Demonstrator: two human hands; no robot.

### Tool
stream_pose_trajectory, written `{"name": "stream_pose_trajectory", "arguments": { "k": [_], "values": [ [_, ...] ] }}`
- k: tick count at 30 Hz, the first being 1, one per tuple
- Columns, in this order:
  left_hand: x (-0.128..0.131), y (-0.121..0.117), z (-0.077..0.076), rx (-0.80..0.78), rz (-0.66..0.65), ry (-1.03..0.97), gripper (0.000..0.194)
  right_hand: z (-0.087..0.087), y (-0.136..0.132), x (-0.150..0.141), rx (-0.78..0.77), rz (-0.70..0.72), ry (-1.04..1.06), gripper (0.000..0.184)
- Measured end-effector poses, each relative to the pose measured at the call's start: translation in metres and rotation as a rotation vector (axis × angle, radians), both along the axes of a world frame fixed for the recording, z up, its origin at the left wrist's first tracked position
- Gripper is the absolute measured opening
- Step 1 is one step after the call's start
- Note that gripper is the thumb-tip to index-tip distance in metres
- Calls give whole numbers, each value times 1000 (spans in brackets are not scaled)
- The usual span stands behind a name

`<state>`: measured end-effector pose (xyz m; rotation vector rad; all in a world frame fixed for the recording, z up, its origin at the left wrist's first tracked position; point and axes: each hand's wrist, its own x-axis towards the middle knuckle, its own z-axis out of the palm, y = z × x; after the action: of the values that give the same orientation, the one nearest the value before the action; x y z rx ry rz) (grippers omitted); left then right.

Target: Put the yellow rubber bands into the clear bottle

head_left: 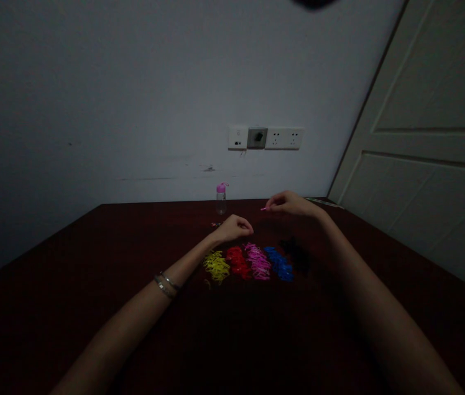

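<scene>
My right hand [289, 204] is raised over the back right of the table, finger and thumb pinched on a small pink strip [263, 208] that pokes out to the left. My left hand [233, 228] is closed, thumb and fingertips together, just above the piles; I cannot make out anything in it. Below the hands, small rubber-band-like strips lie sorted by colour: a yellow pile [216, 266], a red pile [238, 262], a pink pile [257, 262], a blue pile [279, 264] and a dark pile [296, 253], which is hard to see.
A clear bottle [221, 205] with a pink lid stands behind my left hand, with some small things [216, 224] in front of it. The dark red table [154, 225] meets a wall with sockets [284, 139]. A pale panelled door [430, 181] rises at the right.
</scene>
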<state>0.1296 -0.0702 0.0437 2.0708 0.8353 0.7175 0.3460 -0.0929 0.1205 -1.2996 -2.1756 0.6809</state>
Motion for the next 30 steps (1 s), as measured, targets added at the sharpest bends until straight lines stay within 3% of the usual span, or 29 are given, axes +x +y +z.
{"name": "stream_pose_trajectory", "arguments": {
  "k": [6, 10, 14, 18, 24, 30],
  "values": [
    [52, -11, -7, 221, -153, 174, 17, 12, -10, 6, 53, -42, 5, 26],
    [84, -21, -2, 345, -118, 283, 18, 12, -11, 8, 71, -58, 0, 28],
    [91, -31, 2, 442, -56, 395, 26, 11, -10, 14, 53, -72, 4, 36],
    [65, -17, -1, 445, 10, 394, 30, 10, -9, 18, 68, -95, -32, 39],
    [-10, 35, -11, 365, 256, 259, 30, 8, -9, 13, 5, -84, -110, 37],
    [-74, 60, -19, 247, 405, 177, 32, 0, -6, 0, -109, -3, -175, 23]
  ]
}}
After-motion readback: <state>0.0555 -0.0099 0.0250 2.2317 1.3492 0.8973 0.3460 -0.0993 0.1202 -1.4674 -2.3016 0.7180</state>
